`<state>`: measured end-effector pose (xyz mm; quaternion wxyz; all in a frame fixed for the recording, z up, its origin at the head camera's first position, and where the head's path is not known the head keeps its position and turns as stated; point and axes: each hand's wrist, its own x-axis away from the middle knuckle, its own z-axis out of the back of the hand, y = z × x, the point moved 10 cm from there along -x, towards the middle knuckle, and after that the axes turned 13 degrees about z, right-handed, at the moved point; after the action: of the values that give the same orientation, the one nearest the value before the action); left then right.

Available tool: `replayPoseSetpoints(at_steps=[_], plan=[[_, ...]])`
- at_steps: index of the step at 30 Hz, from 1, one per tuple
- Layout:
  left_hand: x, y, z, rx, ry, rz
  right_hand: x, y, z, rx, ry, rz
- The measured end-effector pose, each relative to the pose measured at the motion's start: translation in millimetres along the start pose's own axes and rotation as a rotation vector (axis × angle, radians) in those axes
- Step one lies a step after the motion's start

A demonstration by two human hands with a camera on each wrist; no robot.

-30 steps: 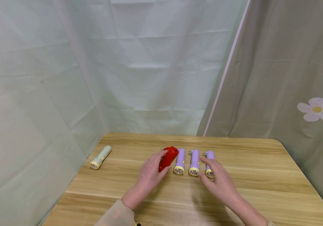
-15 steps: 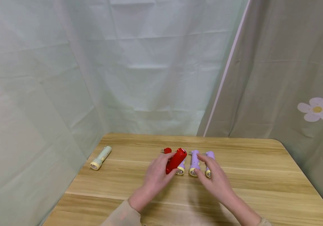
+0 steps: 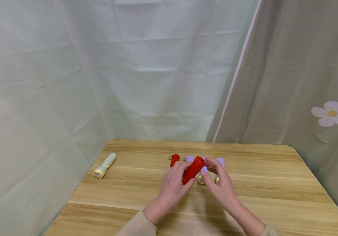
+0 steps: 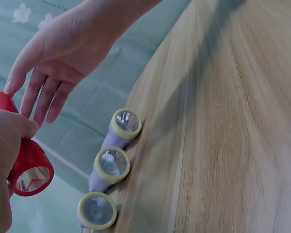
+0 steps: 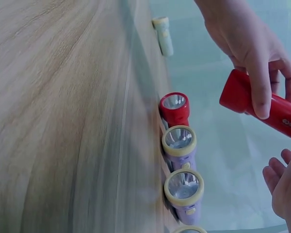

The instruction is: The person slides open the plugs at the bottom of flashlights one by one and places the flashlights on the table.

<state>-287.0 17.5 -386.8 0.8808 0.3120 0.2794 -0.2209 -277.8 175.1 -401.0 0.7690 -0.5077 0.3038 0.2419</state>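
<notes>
My left hand (image 3: 175, 183) grips a red flashlight (image 3: 194, 169) above the table, its tail tilted up toward my right hand (image 3: 220, 185). In the left wrist view the lens of this flashlight (image 4: 33, 170) faces the camera. My right hand has its fingers extended and loosely bent, with one fingertip right at the flashlight's tail. Below lies a row: a second red flashlight (image 5: 176, 109), then purple flashlights with pale yellow rims, including one (image 5: 178, 143) beside the red one and another (image 5: 184, 189) further along. My hands partly hide the row in the head view.
A pale green flashlight (image 3: 105, 165) lies apart near the left edge of the wooden table (image 3: 257, 170). Metal plug prongs (image 3: 170, 158) stick out sideways from the lying red flashlight. Light curtains (image 3: 157, 82) hang behind the table and along its sides.
My left hand has carried the red flashlight rightward over the row, uncovering the second red flashlight. My right hand has shifted slightly left, to the raised flashlight's tail.
</notes>
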Motion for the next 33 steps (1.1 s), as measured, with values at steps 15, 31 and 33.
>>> replayPoseSetpoints(at_steps=[15,31,33], plan=[[0.9,10.4,-5.3,0.044,0.015,0.039,-0.9,-4.4,0.2,-0.184,0.102,0.024],[0.8,11.3,-11.6,0.026,-0.034,0.067,4.4,0.0,0.0,-0.245,0.152,-0.077],[1.1,11.1,-12.8,0.025,-0.037,0.070,5.1,1.1,0.1,-0.242,0.159,-0.081]])
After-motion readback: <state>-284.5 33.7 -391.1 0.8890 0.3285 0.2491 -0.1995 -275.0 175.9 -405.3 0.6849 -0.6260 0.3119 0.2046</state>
